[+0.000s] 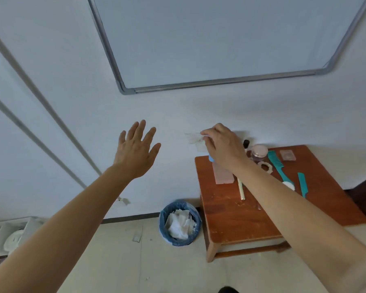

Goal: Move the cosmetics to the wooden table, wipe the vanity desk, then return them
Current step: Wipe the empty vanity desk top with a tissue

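My right hand [222, 148] pinches a white tissue [195, 139] above the pink tissue pack [223, 175] at the back left of the wooden table [237, 216]. My left hand [135, 152] is raised with fingers spread, empty, left of the table and in front of the wall. On the table lie a pink jar [259, 152], a small dark bottle [246, 143], a teal comb [277, 166], a second teal comb [302, 183], a clear compact [287, 155], a beaded bracelet [265, 166], a white stick [241, 190] and a cotton pad [288, 184].
A bin with a blue liner [179, 223], full of crumpled white tissues, stands on the floor left of the table. A whiteboard [220, 39] hangs on the wall above. White shelving [11, 233] shows at the lower left.
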{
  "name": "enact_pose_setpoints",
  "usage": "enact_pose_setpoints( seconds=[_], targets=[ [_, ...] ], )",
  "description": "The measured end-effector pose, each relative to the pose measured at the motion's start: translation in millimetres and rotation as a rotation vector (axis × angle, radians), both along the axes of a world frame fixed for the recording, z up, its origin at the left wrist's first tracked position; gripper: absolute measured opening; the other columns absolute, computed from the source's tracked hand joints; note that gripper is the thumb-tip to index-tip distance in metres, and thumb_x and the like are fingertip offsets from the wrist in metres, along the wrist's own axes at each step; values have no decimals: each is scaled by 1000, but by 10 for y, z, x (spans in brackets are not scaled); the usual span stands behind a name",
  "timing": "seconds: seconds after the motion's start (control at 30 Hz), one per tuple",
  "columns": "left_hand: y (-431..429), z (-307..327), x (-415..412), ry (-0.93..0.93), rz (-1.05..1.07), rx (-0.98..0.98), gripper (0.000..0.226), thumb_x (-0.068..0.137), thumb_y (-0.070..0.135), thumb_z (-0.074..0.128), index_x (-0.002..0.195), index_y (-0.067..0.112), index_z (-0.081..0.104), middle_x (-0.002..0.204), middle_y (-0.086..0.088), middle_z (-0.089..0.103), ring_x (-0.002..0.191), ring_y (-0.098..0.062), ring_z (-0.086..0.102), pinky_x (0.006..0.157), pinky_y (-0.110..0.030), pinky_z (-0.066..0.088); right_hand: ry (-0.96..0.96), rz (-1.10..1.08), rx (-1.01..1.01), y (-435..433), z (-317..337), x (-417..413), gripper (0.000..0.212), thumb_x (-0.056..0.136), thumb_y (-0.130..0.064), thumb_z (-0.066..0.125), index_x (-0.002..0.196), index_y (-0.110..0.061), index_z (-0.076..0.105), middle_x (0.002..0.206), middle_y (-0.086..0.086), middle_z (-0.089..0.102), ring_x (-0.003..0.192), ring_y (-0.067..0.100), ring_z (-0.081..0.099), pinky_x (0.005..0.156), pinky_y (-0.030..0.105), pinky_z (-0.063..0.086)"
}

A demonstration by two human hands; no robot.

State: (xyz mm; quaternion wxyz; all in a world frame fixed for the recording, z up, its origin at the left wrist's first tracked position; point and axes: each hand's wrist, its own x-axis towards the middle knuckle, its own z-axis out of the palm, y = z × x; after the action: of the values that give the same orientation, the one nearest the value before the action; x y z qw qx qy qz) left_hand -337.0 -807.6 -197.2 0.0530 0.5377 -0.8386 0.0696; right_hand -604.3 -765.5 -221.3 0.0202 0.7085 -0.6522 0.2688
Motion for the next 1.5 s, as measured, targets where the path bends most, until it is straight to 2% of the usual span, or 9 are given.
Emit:
enact_pose_setpoints(
  seconds=[0.27,0.37,0.47,0.8,0.93,1.07,1.17,1.23,1.5],
  targets=[
    [-1026,-1220,449,-99,-200,231,60,102,49,18,154,20,19,163,-10,6,150,-28,4,119,-51,13,-53,-215,249,-463,-1015,638,28,100,-26,49,124,-23,64,113,-1,59,97,18,60,71,23,35],
    [-1102,-1741,541,-114,-250,348,59,103,47,22,154,19,16,163,-11,5,150,-28,3,119,-51,12,-121,-233,322,-525,-1532,859,24,96,-20,56,117,-18,66,106,5,60,89,26,63,70,31,47],
    [-1076,-2446,617,-166,-261,472,61,103,47,21,156,21,3,162,-10,-9,150,-27,-6,120,-50,8,-176,-264,429,-562,-2211,1041,19,95,-18,56,112,-16,64,103,7,60,84,30,64,68,39,54],
    [-523,-5357,780,-353,-245,820,67,102,49,23,154,23,-9,159,-13,-24,147,-29,-19,119,-54,4,-497,-560,615,-414,-4936,1360,25,97,-15,52,120,-18,61,113,3,60,103,18,55,81,22,35],
    [-396,-6244,787,-381,-236,893,69,101,49,27,154,22,-9,157,-13,-27,146,-29,-22,119,-54,3,-480,-622,554,-340,-5830,1411,24,97,-19,50,116,-21,65,112,5,58,99,23,59,88,32,48],
    [-350,-6910,858,-404,-253,977,71,101,46,34,155,23,-7,158,-9,-28,146,-24,-23,120,-51,6,-400,-446,692,-242,-6545,1488,31,102,-21,47,131,-13,57,128,11,47,102,17,54,84,10,40],
    [-299,-7168,910,-417,-274,1001,78,99,43,41,154,23,-11,156,-7,-32,145,-23,-28,120,-49,11,-141,-121,1117,-89,-6991,1559,42,100,-31,48,138,-14,43,140,8,35,121,28,47,94,39,42],
    [-295,-7165,916,-377,-276,984,77,99,41,41,154,23,-10,158,-7,-28,145,-23,-26,121,-47,11,-78,-76,1201,-34,-7062,1597,41,99,-30,49,135,-12,41,143,8,33,128,31,41,96,44,42],
    [-609,-5961,932,-114,-234,499,65,101,44,26,156,16,7,161,-18,-8,148,-36,-11,118,-58,7,-53,-318,682,-182,-5744,1444,62,99,-28,51,153,-11,26,162,18,13,142,35,31,109,47,40]
  ],
)
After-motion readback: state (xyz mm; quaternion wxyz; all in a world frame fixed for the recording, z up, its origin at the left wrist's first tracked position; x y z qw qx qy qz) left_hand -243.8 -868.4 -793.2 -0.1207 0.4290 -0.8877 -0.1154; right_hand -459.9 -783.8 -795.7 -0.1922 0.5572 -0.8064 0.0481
